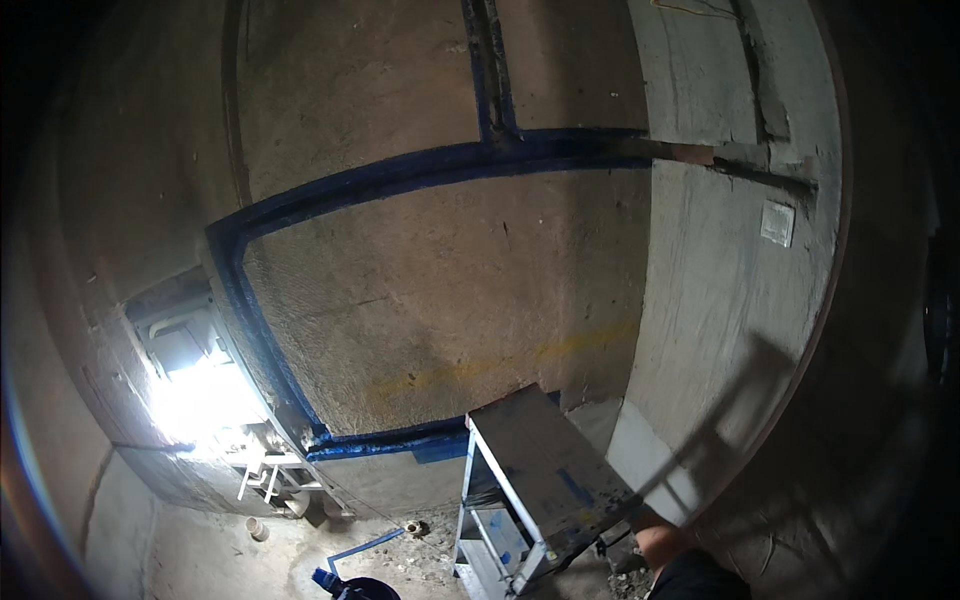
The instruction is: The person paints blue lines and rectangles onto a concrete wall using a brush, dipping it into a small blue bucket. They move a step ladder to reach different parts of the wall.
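My right hand (651,525), below a dark sleeve, is at the right corner of a stepladder's flat top platform (544,465). Its fingers are hard to make out in the shadow, so its grip cannot be told. My left hand is out of view. The platform is stained with blue paint, and metal steps (495,540) show under it. A dark bucket (367,589) is at the bottom edge, with a blue-coated brush or tool (326,579) at its left. Blue coating (420,172) lines channels in the rough wall (450,300) ahead.
A very bright work light (206,401) shines at the left beside a white metal frame (270,476). A short pipe stub (256,529) and a pipe opening (414,528) rise from the floor, near rubble (630,581). A square plate (778,223) sits on the right wall.
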The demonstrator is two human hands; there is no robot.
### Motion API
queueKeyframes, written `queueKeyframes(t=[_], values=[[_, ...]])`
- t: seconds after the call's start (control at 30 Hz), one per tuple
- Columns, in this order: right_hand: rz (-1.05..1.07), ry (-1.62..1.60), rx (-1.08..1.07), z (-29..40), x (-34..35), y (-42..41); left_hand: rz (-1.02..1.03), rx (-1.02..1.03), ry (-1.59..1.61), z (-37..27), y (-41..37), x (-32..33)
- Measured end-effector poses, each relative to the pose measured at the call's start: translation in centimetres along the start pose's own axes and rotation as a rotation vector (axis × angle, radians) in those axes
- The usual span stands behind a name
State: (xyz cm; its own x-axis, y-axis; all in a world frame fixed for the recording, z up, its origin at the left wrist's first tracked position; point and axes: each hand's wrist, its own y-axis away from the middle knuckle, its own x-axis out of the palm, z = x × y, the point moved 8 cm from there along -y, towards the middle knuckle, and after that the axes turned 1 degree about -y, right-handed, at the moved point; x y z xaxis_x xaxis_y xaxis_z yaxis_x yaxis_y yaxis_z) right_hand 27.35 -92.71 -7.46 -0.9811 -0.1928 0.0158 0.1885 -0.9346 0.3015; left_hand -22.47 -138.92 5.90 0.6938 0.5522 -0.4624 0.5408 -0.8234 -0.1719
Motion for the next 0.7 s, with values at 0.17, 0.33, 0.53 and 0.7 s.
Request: queueKeyframes(t=[0.17,0.33,0.53,0.7], values=[[0.016,-0.036,0.002,-0.5,-1.0,-0.8,-0.026,0.178,-0.204,-4.8,0.8,0.4],[0.002,-0.083,0.009,-1.9,-2.5,-1.2,-0.070,0.267,-0.302,-4.8,1.1,1.4],[-0.058,-0.160,-0.007,-3.1,-4.4,-0.7,0.009,-0.055,0.019,2.4,-1.6,2.3],[-0.160,-0.244,-0.049,-4.5,-6.4,1.8,0.076,0.224,-0.218,3.4,-3.0,2.1]])
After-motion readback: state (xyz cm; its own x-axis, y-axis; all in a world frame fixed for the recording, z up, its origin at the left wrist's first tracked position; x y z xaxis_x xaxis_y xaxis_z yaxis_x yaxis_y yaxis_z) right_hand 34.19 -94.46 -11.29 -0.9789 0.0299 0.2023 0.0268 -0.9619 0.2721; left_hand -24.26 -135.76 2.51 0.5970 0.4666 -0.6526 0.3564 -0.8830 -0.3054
